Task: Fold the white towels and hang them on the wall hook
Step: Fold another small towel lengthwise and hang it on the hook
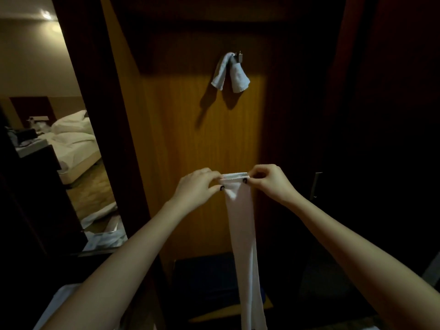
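A long white towel (245, 246) hangs straight down in front of me, folded into a narrow strip. My left hand (195, 186) pinches its top left corner and my right hand (269, 182) pinches its top right corner, both held at chest height before a wooden wall panel (190, 139). Higher up on the panel, a metal wall hook (239, 57) carries another white towel (229, 73), draped over it with both ends hanging down.
A doorway on the left opens to a room with a bed (76, 141) and white linen on the floor (104, 234). A dark door with a metal handle (316, 184) stands at the right. A dark box (204, 282) sits low against the panel.
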`<state>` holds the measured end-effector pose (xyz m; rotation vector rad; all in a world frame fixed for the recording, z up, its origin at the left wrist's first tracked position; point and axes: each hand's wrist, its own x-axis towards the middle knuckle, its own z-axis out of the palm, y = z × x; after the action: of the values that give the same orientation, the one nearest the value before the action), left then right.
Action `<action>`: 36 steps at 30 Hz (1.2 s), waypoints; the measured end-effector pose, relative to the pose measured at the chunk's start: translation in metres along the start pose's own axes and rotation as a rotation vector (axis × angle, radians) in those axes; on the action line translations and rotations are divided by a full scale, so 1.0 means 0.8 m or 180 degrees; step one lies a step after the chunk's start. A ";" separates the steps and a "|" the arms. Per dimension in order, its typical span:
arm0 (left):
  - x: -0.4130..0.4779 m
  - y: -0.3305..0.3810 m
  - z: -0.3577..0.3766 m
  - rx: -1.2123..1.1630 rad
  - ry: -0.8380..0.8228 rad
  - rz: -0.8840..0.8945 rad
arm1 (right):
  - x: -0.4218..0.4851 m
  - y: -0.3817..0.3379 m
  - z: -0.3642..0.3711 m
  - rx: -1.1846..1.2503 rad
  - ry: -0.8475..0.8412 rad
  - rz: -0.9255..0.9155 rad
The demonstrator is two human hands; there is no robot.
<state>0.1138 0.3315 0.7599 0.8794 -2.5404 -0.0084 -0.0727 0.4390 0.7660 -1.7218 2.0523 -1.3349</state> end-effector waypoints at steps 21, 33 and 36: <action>0.003 0.035 -0.020 -0.3506 0.0650 0.0572 | 0.021 -0.070 -0.051 0.2281 -0.0028 0.0210; 0.010 0.027 -0.021 -0.3833 0.0944 -0.0115 | 0.037 -0.072 -0.051 0.1911 -0.0007 0.0220; 0.007 0.035 -0.016 -0.3785 0.0963 0.0120 | 0.041 -0.074 -0.050 0.1893 0.0207 0.0163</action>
<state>0.0985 0.3522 0.7778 0.2895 -1.7587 -1.1332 -0.0651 0.4353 0.8441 -1.3623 1.4864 -1.7670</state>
